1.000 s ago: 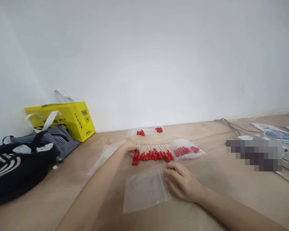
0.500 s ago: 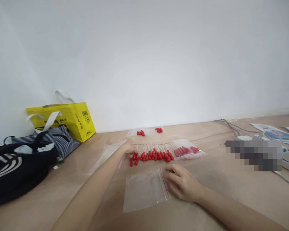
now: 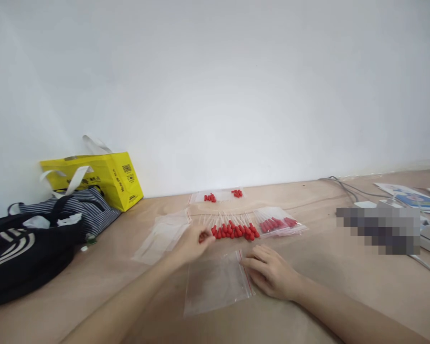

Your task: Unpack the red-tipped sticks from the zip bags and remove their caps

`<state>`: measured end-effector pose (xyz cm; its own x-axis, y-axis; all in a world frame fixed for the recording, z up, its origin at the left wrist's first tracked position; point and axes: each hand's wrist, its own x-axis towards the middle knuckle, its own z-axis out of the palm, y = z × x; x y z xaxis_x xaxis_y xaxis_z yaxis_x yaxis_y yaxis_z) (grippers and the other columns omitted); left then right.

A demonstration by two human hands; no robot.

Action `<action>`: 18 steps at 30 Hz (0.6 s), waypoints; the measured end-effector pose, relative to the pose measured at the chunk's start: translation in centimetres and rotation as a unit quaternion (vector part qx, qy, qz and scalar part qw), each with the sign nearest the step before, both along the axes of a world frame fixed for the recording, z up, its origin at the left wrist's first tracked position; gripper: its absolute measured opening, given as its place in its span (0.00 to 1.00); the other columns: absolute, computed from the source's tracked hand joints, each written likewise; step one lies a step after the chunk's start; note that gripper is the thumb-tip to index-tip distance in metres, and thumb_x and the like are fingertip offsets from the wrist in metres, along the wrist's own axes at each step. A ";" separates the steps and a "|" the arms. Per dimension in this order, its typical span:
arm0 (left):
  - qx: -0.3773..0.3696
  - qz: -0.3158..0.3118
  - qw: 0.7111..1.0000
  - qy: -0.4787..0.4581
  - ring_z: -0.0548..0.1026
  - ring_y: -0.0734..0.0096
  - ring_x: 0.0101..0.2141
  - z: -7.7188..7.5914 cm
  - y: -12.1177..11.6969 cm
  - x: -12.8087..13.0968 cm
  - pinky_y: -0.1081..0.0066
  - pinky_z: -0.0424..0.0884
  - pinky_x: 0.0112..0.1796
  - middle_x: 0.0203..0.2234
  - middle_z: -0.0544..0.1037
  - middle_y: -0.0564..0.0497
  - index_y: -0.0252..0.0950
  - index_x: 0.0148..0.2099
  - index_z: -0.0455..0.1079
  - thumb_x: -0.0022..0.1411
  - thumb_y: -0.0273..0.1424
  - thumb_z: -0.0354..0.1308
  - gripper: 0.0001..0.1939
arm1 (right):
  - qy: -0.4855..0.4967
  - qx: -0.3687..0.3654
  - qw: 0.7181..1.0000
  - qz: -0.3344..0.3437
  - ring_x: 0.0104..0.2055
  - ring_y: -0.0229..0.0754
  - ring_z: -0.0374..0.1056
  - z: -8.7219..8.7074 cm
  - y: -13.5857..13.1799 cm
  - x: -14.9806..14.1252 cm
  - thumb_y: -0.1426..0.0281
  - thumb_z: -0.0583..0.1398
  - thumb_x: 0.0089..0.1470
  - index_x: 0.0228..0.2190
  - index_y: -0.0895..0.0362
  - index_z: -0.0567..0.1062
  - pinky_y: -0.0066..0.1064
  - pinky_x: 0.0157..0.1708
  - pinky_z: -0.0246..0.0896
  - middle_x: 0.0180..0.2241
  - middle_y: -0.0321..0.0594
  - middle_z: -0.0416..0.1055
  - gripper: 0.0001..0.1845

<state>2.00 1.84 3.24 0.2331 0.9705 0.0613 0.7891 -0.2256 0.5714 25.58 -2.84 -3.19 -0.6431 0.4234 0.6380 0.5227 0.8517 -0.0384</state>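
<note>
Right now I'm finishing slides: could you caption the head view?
Left hand at red-bulbed pale sticks, right hand at a clear plastic zip bag.

Diffuse, fairly bright light leaves the wall (image 3: 229, 114) palest mid-frame and greyer toward the corners; soft shadows touch the bench (image 3: 326, 263), and a pixelated patch (image 3: 380, 231) obscures the right.
</note>
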 end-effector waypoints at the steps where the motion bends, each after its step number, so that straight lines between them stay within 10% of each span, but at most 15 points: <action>1: 0.044 -0.048 0.998 -0.005 0.71 0.67 0.36 -0.4 -1.2 0.2 0.71 0.63 0.39 0.31 0.74 0.50 0.37 0.32 0.69 0.51 0.36 0.55 0.08 | -0.006 0.000 1.000 0.001 0.30 0.38 0.58 0.0 0.0 0.0 0.77 0.50 0.49 0.38 0.57 0.68 0.30 0.29 0.55 0.29 0.40 0.65 0.14; 5: -0.005 -0.044 0.999 0.025 0.69 0.62 0.38 -1.9 -3.8 0.4 0.69 0.63 0.37 0.36 0.72 0.48 0.36 0.41 0.67 0.38 0.38 0.63 0.25 | -0.017 -0.009 1.000 -0.001 0.29 0.38 0.57 -0.2 0.2 -0.1 0.75 0.51 0.50 0.35 0.56 0.69 0.31 0.28 0.53 0.26 0.38 0.64 0.10; 10: -0.108 -0.049 0.993 0.005 0.66 0.73 0.23 -2.4 -4.0 0.2 0.76 0.58 0.24 0.18 0.66 0.57 0.36 0.27 0.64 0.46 0.34 0.55 0.07 | -0.011 -0.019 1.000 -0.001 0.28 0.38 0.57 0.0 0.1 -0.1 0.76 0.51 0.50 0.33 0.56 0.69 0.30 0.28 0.52 0.26 0.38 0.63 0.09; 18: 0.070 0.058 0.991 0.101 0.66 0.70 0.26 1.9 -0.2 -9.7 0.74 0.60 0.28 0.20 0.67 0.55 0.37 0.25 0.59 0.52 0.36 0.46 0.09 | -0.001 -0.026 1.000 0.010 0.30 0.38 0.59 -0.2 0.1 0.0 0.75 0.50 0.50 0.33 0.57 0.69 0.30 0.30 0.54 0.28 0.40 0.64 0.09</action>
